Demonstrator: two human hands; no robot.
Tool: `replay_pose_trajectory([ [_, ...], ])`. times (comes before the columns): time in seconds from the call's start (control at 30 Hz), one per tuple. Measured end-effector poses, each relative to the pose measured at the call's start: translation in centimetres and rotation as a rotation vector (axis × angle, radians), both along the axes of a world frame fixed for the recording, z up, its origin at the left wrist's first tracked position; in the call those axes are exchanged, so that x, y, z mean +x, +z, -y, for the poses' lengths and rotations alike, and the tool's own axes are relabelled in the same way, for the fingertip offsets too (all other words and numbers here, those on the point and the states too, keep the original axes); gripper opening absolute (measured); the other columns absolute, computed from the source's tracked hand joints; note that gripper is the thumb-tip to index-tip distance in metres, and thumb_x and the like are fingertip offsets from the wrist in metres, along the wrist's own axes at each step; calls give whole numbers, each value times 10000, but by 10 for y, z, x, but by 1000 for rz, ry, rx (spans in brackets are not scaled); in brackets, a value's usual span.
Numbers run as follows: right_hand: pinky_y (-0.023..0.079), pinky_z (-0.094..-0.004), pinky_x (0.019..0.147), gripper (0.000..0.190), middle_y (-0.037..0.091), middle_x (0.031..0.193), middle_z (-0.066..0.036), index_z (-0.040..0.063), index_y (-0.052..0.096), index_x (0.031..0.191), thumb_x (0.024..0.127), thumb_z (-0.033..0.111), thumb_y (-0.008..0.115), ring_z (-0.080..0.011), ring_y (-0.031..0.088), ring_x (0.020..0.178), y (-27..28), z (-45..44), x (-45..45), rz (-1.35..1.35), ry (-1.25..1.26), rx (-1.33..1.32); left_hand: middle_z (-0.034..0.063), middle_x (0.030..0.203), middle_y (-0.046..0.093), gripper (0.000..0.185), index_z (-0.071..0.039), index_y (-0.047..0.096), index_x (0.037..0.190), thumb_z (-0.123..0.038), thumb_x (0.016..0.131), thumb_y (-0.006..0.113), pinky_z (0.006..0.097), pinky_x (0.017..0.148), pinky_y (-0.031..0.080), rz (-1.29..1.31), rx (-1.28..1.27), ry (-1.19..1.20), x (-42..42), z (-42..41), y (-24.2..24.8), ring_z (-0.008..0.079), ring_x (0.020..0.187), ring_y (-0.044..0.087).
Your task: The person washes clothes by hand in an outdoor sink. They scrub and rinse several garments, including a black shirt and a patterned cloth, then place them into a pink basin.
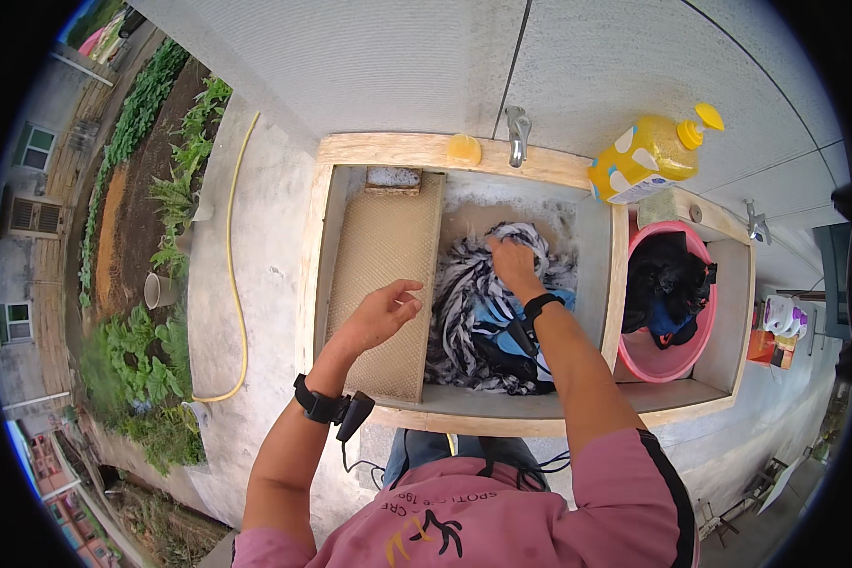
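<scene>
My left hand [387, 312] hovers over the textured washboard slab [380, 241] on the left of a stone sink [463, 424], its fingers apart and holding nothing. In the basin to the right lies a twisted, wet black-and-white patterned cloth [461, 284]. My right hand [517, 264] is on the upper part of this cloth, fingers curled into a fold; the fingertips are partly hidden. Blue and black garments [497, 319] lie below it, partly covered by my right forearm. Cloudy, sudsy water [479, 213] shows behind the cloth.
A metal tap [517, 135] overhangs the back rim, near a yellow soap bar [464, 149]. A yellow pump bottle [646, 160] stands at the rear right corner. Dark clothes [664, 284] fill a pink basin [639, 358] in the adjoining sink. A yellow hose [233, 263] lies left.
</scene>
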State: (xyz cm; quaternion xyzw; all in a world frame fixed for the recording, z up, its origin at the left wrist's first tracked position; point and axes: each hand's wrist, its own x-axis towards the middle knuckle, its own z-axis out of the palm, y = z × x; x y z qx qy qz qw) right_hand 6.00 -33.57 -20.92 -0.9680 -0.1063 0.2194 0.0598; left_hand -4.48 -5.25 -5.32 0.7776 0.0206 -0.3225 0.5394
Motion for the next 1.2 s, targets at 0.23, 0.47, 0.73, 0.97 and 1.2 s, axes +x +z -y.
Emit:
replay_pose_trajectory([
  [0.23, 491, -560, 872, 242, 648, 1123, -172, 114, 681, 1126, 891, 125, 626, -417, 622, 1095, 35, 123, 35, 478, -91, -86, 84, 872, 680, 356, -6, 617, 1280, -201, 983, 633, 309, 717, 537, 65, 78, 116, -21, -21, -35, 156, 785, 655],
  [0.47, 453, -604, 961, 296, 715, 1127, -126, 149, 746, 1117, 855, 283, 709, -382, 597, 1167, 47, 77, 52, 115, -112, 25, 75, 910, 684, 339, -7, 604, 1289, -183, 1000, 608, 299, 786, 537, 7, 49, 55, -27, -2, -45, 147, 841, 665],
  [0.73, 536, -488, 907, 511, 688, 1207, -195, 130, 625, 1337, 859, 260, 751, -373, 662, 1093, -23, 31, -1, -130, -11, -73, 79, 957, 697, 340, -9, 605, 1297, -141, 984, 622, 314, 837, 542, 7, 54, 10, -40, 8, -44, 157, 893, 671],
  [0.97, 502, -302, 790, 352, 717, 953, -38, 44, 708, 1129, 851, 247, 785, -139, 636, 862, 161, 45, 14, -455, -55, 897, 207, 1181, 659, 372, 5, 619, 1267, -115, 915, 633, 383, 875, 539, 367, -10, 66, 15, 46, -16, 319, 947, 693],
  [1.2, 462, -210, 780, 233, 687, 935, 36, 44, 712, 1034, 831, 131, 786, -42, 590, 839, 354, 53, 5, -338, -134, 1254, 188, 1242, 638, 441, -44, 599, 1294, -59, 856, 652, 439, 1000, 483, 609, -160, -242, 67, 94, 29, 404, 1075, 623],
])
